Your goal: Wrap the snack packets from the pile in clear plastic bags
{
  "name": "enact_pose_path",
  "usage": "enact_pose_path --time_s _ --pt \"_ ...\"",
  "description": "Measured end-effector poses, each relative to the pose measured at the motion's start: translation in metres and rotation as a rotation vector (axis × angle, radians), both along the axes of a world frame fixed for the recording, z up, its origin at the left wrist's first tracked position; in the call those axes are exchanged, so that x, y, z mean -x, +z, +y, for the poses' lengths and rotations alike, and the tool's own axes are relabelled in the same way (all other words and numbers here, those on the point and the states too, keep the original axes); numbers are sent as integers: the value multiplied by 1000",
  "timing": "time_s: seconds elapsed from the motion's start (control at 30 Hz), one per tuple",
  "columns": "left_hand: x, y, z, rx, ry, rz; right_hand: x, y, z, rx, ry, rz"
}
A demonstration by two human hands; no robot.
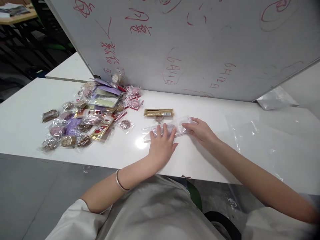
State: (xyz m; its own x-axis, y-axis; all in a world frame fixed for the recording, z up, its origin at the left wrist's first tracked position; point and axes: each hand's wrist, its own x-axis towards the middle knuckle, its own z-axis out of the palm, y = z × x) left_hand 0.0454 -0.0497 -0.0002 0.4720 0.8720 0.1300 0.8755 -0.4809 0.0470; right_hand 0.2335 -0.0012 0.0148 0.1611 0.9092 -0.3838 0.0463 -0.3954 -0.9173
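Note:
A clear plastic bag (183, 125) lies flat on the white table, with something pinkish showing faintly through its left part. My left hand (161, 146) rests on that part, fingers spread and pressing down. At the bag's right end, my right hand (202, 131) pinches the plastic between thumb and fingers. Just beyond the bag is a gold stick packet (158, 113). A small wrapped brownish piece (158, 118) sits against the packet's near side, partly hidden.
Left of my hands is a heap of individually wrapped snacks (67, 141), gold and red coffee sachets (101, 130) and flat purple-edged packets (105, 96). A whiteboard (200, 43) with red writing stands along the table's back. Clear plastic sheeting (262, 133) covers the right side.

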Motion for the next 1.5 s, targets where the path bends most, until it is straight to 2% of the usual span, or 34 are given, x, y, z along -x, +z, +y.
enact_pose_path --time_s 0.07,0.1,0.13,0.2,0.27,0.3,0.37,0.5,0.6,0.77,0.9,0.93,1.03,1.1,1.23,1.27,1.37,1.43,1.5 --pt "4 -1 2 -5 -30 15 -4 0 3 30 123 -70" --pt "6 -1 3 -10 -49 30 -6 2 3 7 182 -185" --pt "9 0 5 -16 -68 46 -8 4 3 -59 223 -350" --pt "15 2 8 -32 -105 68 -12 9 2 -295 309 -699" --pt "21 7 10 -51 -155 75 -14 13 0 -501 516 -880" --pt "24 9 11 -59 -187 76 -13 14 -1 -545 641 -898" --pt "28 12 13 -65 -252 72 -10 14 -1 -509 795 -892" --pt "32 11 16 -84 -312 64 -1 16 2 -205 804 -854" --pt "31 4 18 -145 -336 58 1 23 3 -5 853 -619" --pt "35 2 20 -287 -436 -66 0 35 -14 100 841 -304" --pt "36 13 14 -498 -520 -82 1 40 -42 140 663 170" --pt "36 16 12 -548 -526 -79 -2 40 -48 137 606 216" --pt "36 19 9 -630 -490 -158 -27 39 -58 78 379 160" --pt "38 17 11 -649 -440 -272 -62 39 -56 -35 92 96" --pt "39 10 24 -649 -339 -416 -162 43 -31 -370 -701 -41" --pt "38 9 26 -633 -319 -431 -187 44 -21 -410 -814 -74" --pt "36 9 32 -566 -299 -442 -249 42 14 -402 -967 -185" --pt "35 9 35 -533 -292 -438 -274 37 39 -330 -964 -252" --pt "35 8 37 -504 -269 -430 -290 31 61 -241 -899 -314"
